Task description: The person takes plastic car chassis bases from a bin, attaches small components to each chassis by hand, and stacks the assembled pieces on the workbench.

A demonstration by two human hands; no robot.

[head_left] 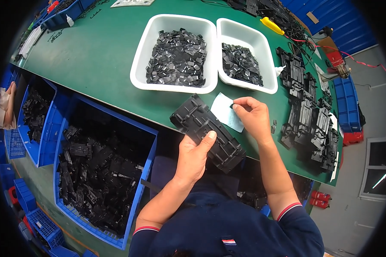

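Black molded part tilts at the near edge of the green table, left hand clamping its grip firmly around it, while right hand pinches a small dark piece over the pale sheet, two white tubs of black bits just beyond!

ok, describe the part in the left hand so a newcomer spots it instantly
Start at the green table and its two white bins. At the near edge, in front of them, the left hand grips a long black ribbed part. Other black parts lie toward the table's right end; this one is hand-held.
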